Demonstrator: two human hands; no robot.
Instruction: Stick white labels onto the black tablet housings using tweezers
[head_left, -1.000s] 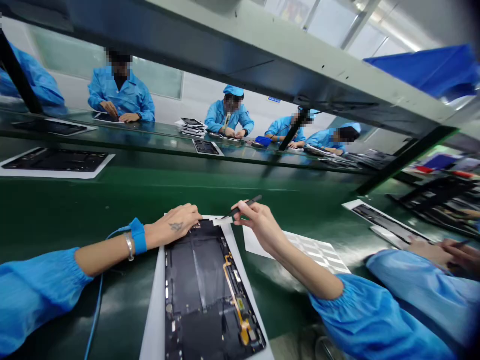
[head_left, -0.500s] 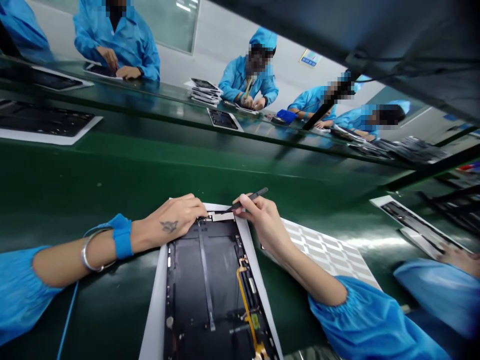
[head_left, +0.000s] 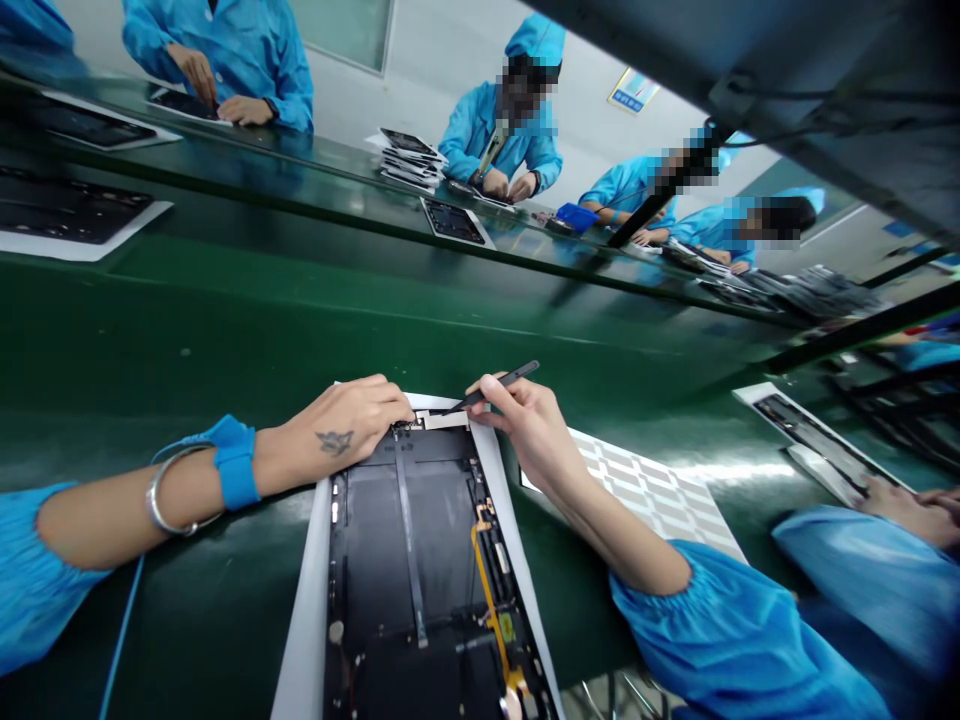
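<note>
1 sign (head_left: 632,90) hangs on the pale wall (head_left: 442,50) beyond the green worktop (head_left: 225,330).

I see a deep green tabletop (head_left: 247,350) through my camera. The tablet (head_left: 367,560) on it is black inside, with a grey band (head_left: 411,560) down its middle, an orange ribbon cable (head_left: 485,580) and a yellow-green patch (head_left: 507,627); the paper (head_left: 298,610) beneath is white. I make out an off-white strip (head_left: 445,422) at the tablet's top edge and a black tool (head_left: 519,373) in the right hand (head_left: 529,415). The left hand (head_left: 352,425) carries a dark inked figure (head_left: 334,441); the wristband (head_left: 237,465) is bright blue, the bangle (head_left: 152,500) silver, the cord (head_left: 122,635) light blue. I see the label sheet (head_left: 660,495) patterned in grey and white blocks, the coats (head_left: 259,60) opposite blue.
</note>
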